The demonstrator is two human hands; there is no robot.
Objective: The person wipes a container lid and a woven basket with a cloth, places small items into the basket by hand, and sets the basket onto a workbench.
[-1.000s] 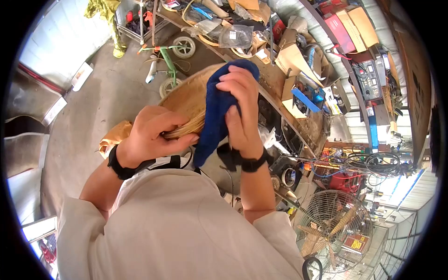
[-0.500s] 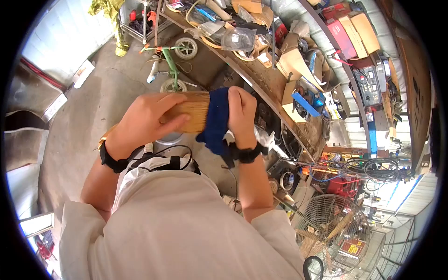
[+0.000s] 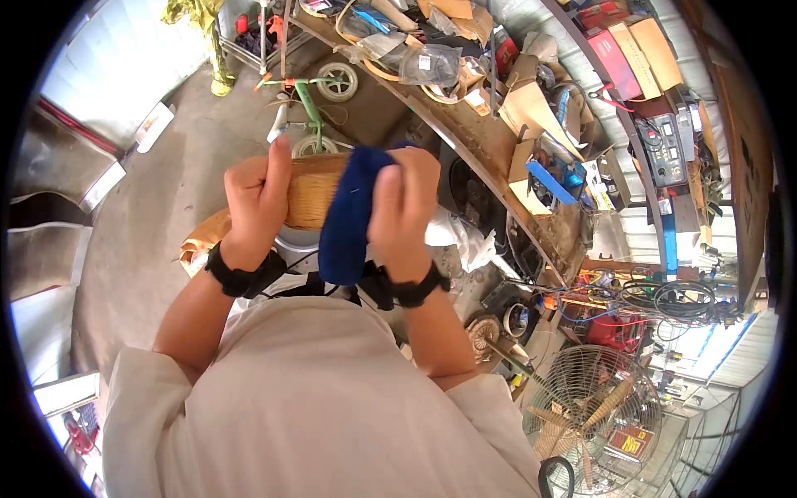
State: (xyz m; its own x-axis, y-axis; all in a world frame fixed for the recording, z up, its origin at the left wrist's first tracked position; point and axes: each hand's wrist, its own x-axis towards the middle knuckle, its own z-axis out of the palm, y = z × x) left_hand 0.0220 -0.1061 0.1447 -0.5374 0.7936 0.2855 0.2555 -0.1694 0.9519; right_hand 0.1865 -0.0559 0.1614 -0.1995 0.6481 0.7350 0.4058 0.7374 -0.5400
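Observation:
My left hand is closed on the left end of a tan, ribbed bundle, its thumb pointing up. Dark blue cloth covers the bundle's right end and hangs down below it. At the right, my right hand grips the cloth, with its fingers bent over it. What lies inside the cloth is hidden. Both wrists wear black bands.
A long workbench holds boxes, plastic bags and parts. Beyond my hands a green balance bike stands on the concrete floor. A caged fan is at lower right, and coiled cables lie above it.
The bundle and cloth have tilted and shifted slightly left. My left thumb now points up instead of lying across the bundle. My right hand has moved left with the cloth, which hangs in a longer fold.

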